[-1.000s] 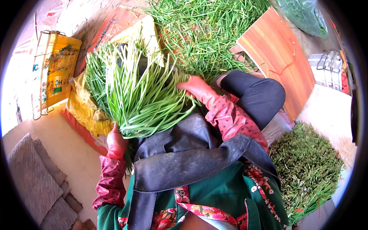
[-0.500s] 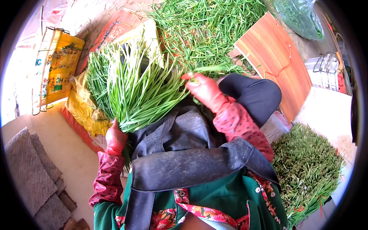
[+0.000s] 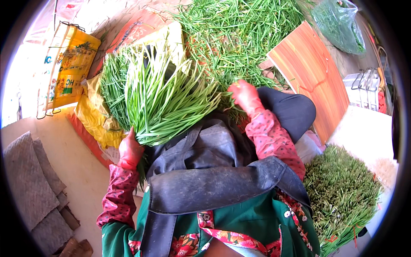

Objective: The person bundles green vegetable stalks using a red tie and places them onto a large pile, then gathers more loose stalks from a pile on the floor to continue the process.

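Gripped at its lower end, a fanned bunch of long green leaves (image 3: 167, 103), which look like garlic chives, rests over my lap. My left hand (image 3: 130, 150), in a reddish glove, is closed round that end. To the right of the bunch, apart from it, my right hand (image 3: 246, 97) wears the same kind of glove. Its fingers are curled together beside the loose green leaves, and whatever they pinch is too small to make out. Behind the bunch, darker green leaves (image 3: 114, 85) stand against a yellow bag (image 3: 96, 124).
Loose leaves (image 3: 244, 34) spread over the floor ahead. At the right leans a wood-grain board (image 3: 314, 77), with stacked tied bunches (image 3: 342, 188) nearer me. A yellow sack (image 3: 70, 68) with wire clips stands far left; grey cloths (image 3: 32, 184) lie near left. A clear bag (image 3: 340, 28) holds greens.
My right hand has moved right, away from the bunch's leaves toward the loose pile. The left hand keeps its hold on the bunch. The whole view has shifted slightly.
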Tool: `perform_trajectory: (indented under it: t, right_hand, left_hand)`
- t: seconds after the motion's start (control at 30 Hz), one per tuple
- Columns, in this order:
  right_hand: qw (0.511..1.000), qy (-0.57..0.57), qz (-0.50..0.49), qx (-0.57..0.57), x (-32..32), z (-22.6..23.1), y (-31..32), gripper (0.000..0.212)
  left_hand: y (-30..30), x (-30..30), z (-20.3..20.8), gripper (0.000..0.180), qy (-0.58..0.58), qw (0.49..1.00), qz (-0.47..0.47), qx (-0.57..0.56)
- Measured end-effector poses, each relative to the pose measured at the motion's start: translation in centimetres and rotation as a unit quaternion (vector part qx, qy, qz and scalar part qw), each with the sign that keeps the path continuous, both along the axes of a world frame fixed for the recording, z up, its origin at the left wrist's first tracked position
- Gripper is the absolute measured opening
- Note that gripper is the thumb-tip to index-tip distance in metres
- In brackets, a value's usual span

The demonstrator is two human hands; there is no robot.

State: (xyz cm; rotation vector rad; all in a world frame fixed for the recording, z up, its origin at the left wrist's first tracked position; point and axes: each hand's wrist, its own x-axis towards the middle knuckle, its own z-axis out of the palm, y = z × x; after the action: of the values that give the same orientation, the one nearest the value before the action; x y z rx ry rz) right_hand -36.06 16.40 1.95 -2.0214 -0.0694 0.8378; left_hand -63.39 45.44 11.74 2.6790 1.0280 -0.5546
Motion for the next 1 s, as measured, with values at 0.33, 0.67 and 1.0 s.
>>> perform_trajectory:
  t: [0.33,0.67,1.0]
  right_hand:
    - [0.946,-0.232,0.224,-0.035,-3.4,2.9,5.2,0.024]
    - [0.944,-0.077,0.319,-0.039,-4.8,3.4,3.6,0.039]
    - [0.911,-0.152,0.378,-0.062,-7.1,4.0,4.4,0.029]
  left_hand:
    - [-0.1,-0.2,0.4,0.072,0.000,1.000,-0.018,-0.006]
    - [0.4,-1.3,0.0,0.080,0.001,0.999,-0.035,0.013]
    - [1.5,1.4,4.6,0.078,-0.109,0.991,-0.026,0.078]
